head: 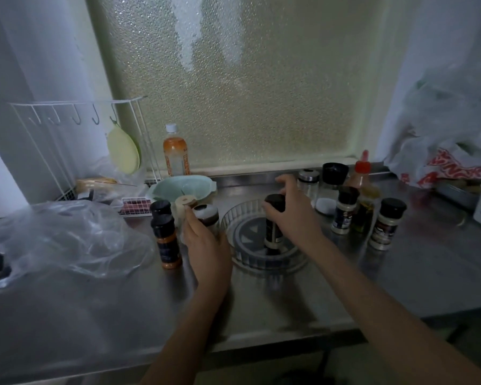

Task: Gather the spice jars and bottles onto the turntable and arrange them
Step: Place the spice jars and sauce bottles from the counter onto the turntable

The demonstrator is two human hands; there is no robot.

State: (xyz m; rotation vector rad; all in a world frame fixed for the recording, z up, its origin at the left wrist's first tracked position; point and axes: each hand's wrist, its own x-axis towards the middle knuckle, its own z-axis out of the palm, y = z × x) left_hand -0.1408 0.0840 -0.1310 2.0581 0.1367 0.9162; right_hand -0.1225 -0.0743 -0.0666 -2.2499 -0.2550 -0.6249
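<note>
A: What takes up most of the view?

B: A steel counter under a frosted window. A crumpled clear plastic bag lies on the left, and a white bag with red print sits at the far right.

A: Where is the turntable?

B: At the counter's centre. It is a clear round turntable with a ribbed wall and a dark base.

A: What are the 2 hands doing?

B: The right hand is clamped around a dark-capped bottle, which stands upright inside the turntable, under the palm and thumb. The left hand is closed on a silver-lidded jar just outside the turntable's left wall; the jar rises above the fingers.

A: What else stands nearby?

B: Left of that hand is an orange spice jar, with a black-capped jar behind it. To the right of the turntable, 2 glass shakers stand at the back beside a red-capped sauce bottle. 2 pale spice jars with black lids stand in front, apart from each other.
</note>
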